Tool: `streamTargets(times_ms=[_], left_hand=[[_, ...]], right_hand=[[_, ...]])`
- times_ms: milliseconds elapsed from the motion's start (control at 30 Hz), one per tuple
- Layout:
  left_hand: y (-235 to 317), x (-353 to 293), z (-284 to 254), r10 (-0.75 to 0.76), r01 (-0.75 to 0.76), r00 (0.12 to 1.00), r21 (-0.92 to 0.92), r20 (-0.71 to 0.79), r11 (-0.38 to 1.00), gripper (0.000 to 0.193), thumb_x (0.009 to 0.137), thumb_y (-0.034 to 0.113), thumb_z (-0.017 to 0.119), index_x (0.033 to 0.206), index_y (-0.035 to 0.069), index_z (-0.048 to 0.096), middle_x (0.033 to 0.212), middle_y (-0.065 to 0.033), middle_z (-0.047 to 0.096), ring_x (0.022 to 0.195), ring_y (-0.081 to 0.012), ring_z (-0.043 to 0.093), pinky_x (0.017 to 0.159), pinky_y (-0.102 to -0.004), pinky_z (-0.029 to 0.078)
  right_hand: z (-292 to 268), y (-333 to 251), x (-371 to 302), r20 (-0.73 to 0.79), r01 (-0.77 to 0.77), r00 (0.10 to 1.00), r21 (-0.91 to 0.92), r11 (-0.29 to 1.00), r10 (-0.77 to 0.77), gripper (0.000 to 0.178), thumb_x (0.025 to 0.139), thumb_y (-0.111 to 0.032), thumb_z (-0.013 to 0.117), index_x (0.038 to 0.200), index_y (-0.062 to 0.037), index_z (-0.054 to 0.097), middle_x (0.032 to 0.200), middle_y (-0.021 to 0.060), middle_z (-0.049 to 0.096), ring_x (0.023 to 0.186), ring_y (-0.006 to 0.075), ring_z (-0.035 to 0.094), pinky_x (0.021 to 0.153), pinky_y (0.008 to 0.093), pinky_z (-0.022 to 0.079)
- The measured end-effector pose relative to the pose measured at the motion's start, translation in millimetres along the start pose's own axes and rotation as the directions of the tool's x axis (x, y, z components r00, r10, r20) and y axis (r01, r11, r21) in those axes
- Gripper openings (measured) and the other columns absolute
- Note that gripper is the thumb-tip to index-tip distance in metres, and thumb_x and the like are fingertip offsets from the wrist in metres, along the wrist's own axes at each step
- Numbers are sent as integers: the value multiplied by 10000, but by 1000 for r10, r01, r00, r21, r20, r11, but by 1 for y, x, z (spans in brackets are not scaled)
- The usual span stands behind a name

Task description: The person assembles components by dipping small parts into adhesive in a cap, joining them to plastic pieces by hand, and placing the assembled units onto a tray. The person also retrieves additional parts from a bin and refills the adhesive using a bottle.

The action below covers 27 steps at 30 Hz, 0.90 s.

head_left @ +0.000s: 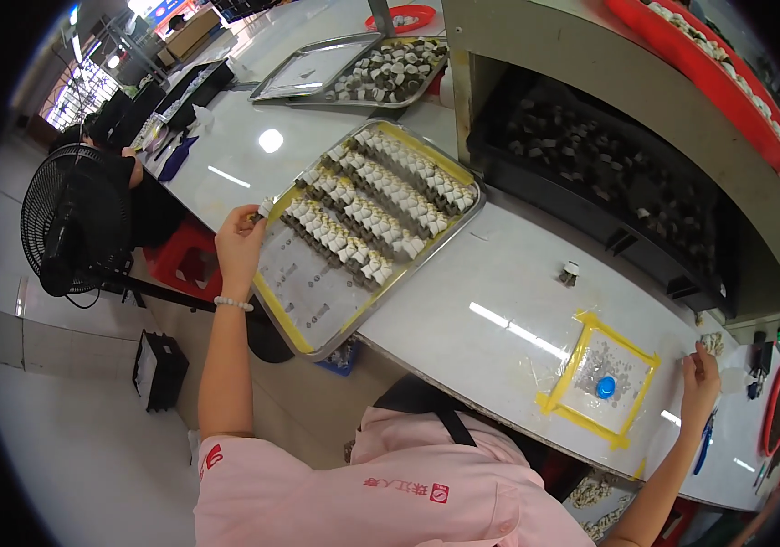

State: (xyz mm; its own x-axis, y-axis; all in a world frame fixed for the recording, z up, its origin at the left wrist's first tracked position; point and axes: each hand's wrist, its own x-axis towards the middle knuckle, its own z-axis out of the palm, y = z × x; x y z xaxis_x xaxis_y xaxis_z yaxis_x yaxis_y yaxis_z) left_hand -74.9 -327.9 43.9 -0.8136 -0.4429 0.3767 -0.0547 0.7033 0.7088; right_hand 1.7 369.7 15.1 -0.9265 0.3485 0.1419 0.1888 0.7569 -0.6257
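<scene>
My left hand [240,239] is at the left edge of a metal tray [324,351], its fingers pinched on a small white-topped grey piece [265,207]. Several rows of similar white-and-grey pieces [340,239] stand in the tray. The tray's near left part shows a bare sheet with yellow tape along its edges. Far to the right, my right hand [702,372] has its fingers drawn together beside a small heap of pale pieces [713,344]; what it holds, if anything, is too small to make out. One loose piece [569,273] stands alone on the table.
A yellow-taped square [581,365] with a blue round object [606,387] lies near the front edge. Behind it, a black bin [609,223] of pieces sits under a machine housing [554,55]. Another filled tray [395,77] lies farther back. A black fan [66,219] stands left.
</scene>
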Motion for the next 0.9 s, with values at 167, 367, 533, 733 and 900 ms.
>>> streamTargets(times_ms=[167,367,533,733,900], left_hand=[[1,-19,1,30,-27,998,-68,46,997,208,791,-22,646,997,-17,611,790,-16,611,695,-64,558,600,-195,444],[59,-99,16,94,76,865,-314,493,946,229,766,-55,654,989,-26,607,863,-40,606,742,-90,581,664,-238,509],[74,-126,29,154,-133,889,-79,431,988,223,729,-16,688,944,-13,629,865,-95,634,721,-175,599,674,-270,488],[90,-124,27,274,-302,861,-1,429,953,233,721,4,693,946,-10,634,932,-126,635,808,-278,584,763,-331,469],[154,-129,75,403,-386,853,-120,331,915,248,721,33,709,953,-12,634,1008,-157,620,828,-302,600,760,-336,491]], right_hand=[[-13,-6,-35,90,-37,996,244,969,15,306,824,18,606,1129,27,588,970,56,548,890,143,540,774,243,457],[-24,2,-63,169,-128,982,294,947,80,333,801,64,600,1131,20,587,1001,43,539,906,131,529,834,238,433],[-14,-16,-63,174,-85,984,354,932,23,329,785,69,610,1108,10,604,993,39,552,906,132,541,825,239,439],[-5,-37,-65,108,70,991,111,991,-82,313,712,58,652,1023,32,626,866,95,606,794,171,573,721,257,454],[-6,-41,-72,86,81,993,-17,997,-79,270,712,16,685,980,17,656,856,107,617,717,199,589,655,281,471]])
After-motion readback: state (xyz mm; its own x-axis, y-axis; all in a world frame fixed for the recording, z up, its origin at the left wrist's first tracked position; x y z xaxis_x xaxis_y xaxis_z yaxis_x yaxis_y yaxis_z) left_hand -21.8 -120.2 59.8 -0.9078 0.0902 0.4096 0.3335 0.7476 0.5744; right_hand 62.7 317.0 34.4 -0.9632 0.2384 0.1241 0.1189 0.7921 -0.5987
